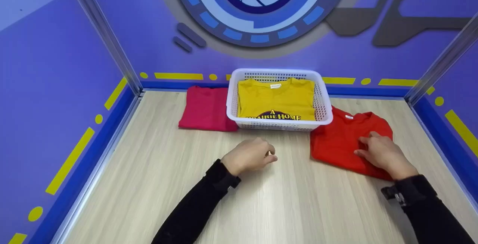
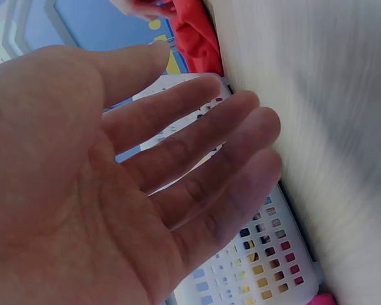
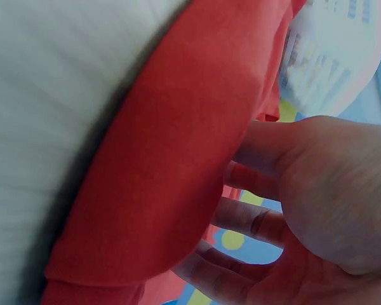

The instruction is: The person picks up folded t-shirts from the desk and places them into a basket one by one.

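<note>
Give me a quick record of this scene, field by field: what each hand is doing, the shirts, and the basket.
Left hand: left hand hangs over the wooden table, fingers relaxed, holding nothing
Right hand: right hand rests on the folded red shirt
Basket: white basket at the back, holding a folded yellow shirt
Other shirt: folded crimson shirt left of the basket

Basket [image 1: 278, 74]: I saw its front wall hide the yellow shirt's [image 1: 276, 96] lower print | pink shirt [image 1: 203, 108]: right edge hidden behind basket | red shirt [image 1: 338, 139]: partly covered by my right hand [image 1: 381, 152] | table [image 2: 343, 114]: blurred in left-wrist view | left hand [image 2: 114, 190]: cut off by frame edge.
</note>
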Motion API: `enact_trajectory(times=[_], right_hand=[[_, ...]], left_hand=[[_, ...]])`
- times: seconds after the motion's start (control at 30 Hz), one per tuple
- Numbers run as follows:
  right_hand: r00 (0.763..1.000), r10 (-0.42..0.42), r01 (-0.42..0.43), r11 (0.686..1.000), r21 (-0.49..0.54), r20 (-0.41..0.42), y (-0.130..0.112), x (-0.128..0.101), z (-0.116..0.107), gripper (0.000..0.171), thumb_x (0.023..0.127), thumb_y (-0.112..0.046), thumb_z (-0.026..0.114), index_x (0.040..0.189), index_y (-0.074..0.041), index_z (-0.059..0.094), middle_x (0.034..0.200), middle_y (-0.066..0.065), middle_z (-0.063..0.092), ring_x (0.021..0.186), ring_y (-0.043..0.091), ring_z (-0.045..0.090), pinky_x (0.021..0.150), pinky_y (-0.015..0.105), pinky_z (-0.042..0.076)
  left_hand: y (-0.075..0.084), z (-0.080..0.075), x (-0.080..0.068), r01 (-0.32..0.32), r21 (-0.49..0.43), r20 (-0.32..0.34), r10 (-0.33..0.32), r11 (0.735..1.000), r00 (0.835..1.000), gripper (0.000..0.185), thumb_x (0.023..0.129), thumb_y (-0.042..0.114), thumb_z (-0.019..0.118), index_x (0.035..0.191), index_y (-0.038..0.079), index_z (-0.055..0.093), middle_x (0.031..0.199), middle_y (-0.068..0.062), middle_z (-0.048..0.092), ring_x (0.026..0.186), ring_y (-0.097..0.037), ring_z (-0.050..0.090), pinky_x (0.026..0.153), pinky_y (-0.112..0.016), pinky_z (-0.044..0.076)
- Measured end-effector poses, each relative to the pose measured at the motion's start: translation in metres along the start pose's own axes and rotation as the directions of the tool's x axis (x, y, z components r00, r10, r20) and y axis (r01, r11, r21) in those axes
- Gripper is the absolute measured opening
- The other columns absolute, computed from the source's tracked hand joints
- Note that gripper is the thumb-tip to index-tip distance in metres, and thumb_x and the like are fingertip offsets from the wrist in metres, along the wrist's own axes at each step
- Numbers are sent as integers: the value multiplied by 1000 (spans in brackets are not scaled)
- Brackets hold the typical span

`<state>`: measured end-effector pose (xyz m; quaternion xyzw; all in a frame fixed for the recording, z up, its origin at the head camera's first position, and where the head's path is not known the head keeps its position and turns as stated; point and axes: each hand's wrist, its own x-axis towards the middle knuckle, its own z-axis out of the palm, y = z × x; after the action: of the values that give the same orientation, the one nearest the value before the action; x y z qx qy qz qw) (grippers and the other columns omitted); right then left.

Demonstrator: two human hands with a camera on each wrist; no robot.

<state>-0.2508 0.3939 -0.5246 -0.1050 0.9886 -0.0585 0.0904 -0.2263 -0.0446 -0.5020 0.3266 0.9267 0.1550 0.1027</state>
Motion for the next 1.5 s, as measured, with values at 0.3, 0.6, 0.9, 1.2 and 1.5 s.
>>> enact_trajectory(times=[0.3, 0.6, 0.9, 1.2, 1.5], right_hand=[[993, -87, 87, 996, -2, -77, -15, -36, 15, 56, 92, -25, 89, 135, 7, 73, 111, 32, 64, 87, 43, 66, 80, 64, 62], [986, -139, 138, 990, -14, -95, -40, -49, 18, 51, 88, -26, 92, 128, 4, 77, 103, 19, 64, 85, 33, 61, 73, 57, 60], [985, -151, 147, 988, -46, -87, -64, -57, 24, 49, 88, -28, 93, 125, 2, 79, 104, 16, 64, 83, 30, 59, 71, 53, 59], [982, -169, 165, 985, -46, -90, -93, -69, 33, 47, 91, -29, 91, 126, -1, 80, 107, 13, 65, 87, 29, 59, 72, 49, 58], [973, -209, 205, 978, -45, -100, -122, -73, 38, 43, 91, -29, 91, 125, -4, 81, 111, 11, 65, 89, 27, 56, 68, 45, 57]], left_hand=[[2, 2, 2, 19, -1, 30, -18, 1000, 999, 29, 111, 39, 66, 120, 19, 85, 116, 4, 84, 111, -17, 76, 97, -37, 61], [5, 3, 3, -6, 10, 21, 6, 1000, 1000, 27, 112, 38, 65, 118, 20, 85, 113, 6, 84, 108, -17, 76, 97, -37, 60], [14, 12, 7, -76, 29, 10, 76, 997, 997, 25, 112, 35, 65, 111, 21, 84, 102, 8, 81, 96, -13, 73, 91, -34, 60], [18, 16, 9, -102, 40, -14, 102, 994, 995, 22, 110, 32, 65, 107, 20, 84, 97, 8, 79, 91, -12, 70, 86, -32, 58], [23, 18, 11, -103, 52, -31, 105, 993, 994, 23, 110, 35, 68, 118, 19, 83, 108, 2, 78, 100, -14, 69, 94, -30, 58]])
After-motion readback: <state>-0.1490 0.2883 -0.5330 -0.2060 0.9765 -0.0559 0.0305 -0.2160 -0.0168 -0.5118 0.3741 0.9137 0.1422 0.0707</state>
